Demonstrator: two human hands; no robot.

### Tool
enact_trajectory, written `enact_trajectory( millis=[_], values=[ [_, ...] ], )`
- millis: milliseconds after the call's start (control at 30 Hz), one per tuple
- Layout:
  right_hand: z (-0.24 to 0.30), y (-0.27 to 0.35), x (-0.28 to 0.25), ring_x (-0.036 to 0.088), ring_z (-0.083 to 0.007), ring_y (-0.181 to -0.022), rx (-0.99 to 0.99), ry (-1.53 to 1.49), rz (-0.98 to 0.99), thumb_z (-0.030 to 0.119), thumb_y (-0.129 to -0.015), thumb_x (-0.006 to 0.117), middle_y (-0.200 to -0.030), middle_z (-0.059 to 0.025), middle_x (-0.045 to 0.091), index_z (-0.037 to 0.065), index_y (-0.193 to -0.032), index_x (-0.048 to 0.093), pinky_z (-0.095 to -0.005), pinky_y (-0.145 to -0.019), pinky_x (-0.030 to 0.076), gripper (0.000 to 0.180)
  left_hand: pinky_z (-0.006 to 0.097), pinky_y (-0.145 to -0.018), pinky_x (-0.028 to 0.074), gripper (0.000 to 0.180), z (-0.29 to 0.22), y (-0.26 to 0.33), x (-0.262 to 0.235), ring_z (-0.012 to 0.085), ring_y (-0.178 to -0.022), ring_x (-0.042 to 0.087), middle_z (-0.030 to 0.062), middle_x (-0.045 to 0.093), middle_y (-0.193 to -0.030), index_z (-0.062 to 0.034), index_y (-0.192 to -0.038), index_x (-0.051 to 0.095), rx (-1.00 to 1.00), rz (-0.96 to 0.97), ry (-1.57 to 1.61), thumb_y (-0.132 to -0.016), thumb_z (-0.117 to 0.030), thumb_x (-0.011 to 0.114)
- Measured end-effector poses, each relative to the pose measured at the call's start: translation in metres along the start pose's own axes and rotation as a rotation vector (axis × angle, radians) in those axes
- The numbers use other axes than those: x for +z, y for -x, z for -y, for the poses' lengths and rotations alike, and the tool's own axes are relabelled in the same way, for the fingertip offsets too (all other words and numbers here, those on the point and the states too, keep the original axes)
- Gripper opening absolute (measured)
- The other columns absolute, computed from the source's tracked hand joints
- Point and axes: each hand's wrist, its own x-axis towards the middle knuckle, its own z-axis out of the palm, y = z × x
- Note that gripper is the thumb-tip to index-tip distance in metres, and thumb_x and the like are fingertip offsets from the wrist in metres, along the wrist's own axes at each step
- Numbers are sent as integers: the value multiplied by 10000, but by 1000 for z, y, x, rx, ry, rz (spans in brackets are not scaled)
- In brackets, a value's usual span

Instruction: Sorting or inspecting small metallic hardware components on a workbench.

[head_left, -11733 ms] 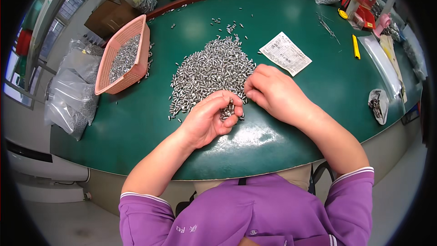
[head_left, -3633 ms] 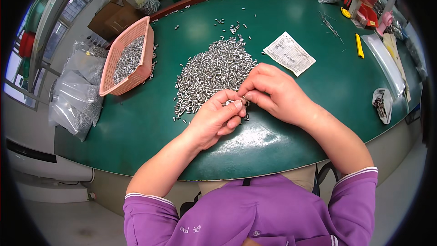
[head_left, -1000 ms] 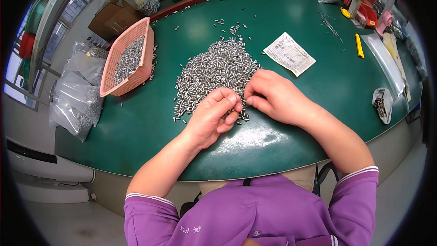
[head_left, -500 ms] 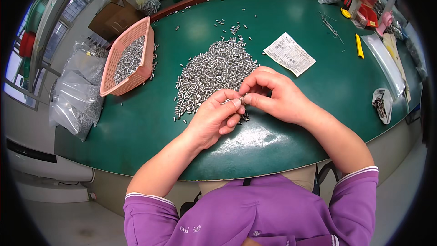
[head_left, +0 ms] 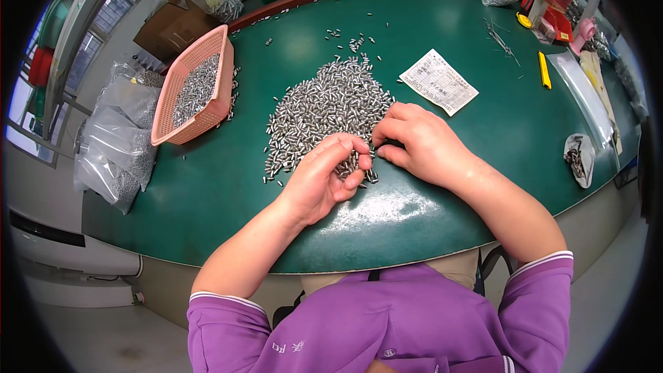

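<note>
A heap of small silvery metal pins (head_left: pixel 324 107), short and cylindrical, lies on the green table in front of me. My left hand (head_left: pixel 324 174) is at the heap's near edge, palm turned inward and fingers curled. Whatever its fingers hold is too small to tell from the pins behind them. Just to the right, my right hand (head_left: pixel 418 141) is bent down at the heap's right edge, thumb and fingertips close together. I cannot make out what is between them. The two hands are a little apart.
A pink plastic basket (head_left: pixel 224 90) of similar pins stands at the left, beside clear bags (head_left: pixel 117 159) of parts. A printed paper slip (head_left: pixel 439 81) lies right of the heap. Farther right are a yellow cutter (head_left: pixel 545 70) and a small white bag (head_left: pixel 579 160) with dark pieces.
My fingertips were together at a small piece; now they have parted. My right hand has shifted slightly right, its fingers curling down toward the heap. The left hand stays nearly in place.
</note>
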Motion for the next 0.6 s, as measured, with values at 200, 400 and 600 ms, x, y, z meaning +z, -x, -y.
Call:
enact_trajectory(
  millis=[200, 400, 600],
  values=[
    [-2, 0, -1, 555, -264, -857, -9, 17, -5, 104, -730, 680, -867, -61, 550, 87, -851, 618, -379, -743, 469, 137, 166, -425, 287, 170, 1, -2, -2, 82, -605, 421, 60, 524, -874, -68, -952, 499, 7, -43, 37, -972, -233, 465],
    [-2, -1, 4, 559, -245, -832, -35, 57, -66, 99, -756, 672, -843, -68, 541, 73, -872, 620, -348, -735, 468, 129, 154, -395, 253, 147, -1, -1, -3, 51, -559, 381, 31, 503, -839, -72, -949, 501, -39, -10, 111, -979, -207, 453],
    [12, -3, -2, 545, -137, -832, 81, -593, -44, 103, -854, 638, -862, -30, 553, 65, -910, 629, -263, -738, 451, 69, 142, -406, 268, 167, 0, -2, -1, 38, -580, 404, 50, 539, -871, -60, -1086, 500, -47, -14, 53, -923, -80, 529]
  ],
)
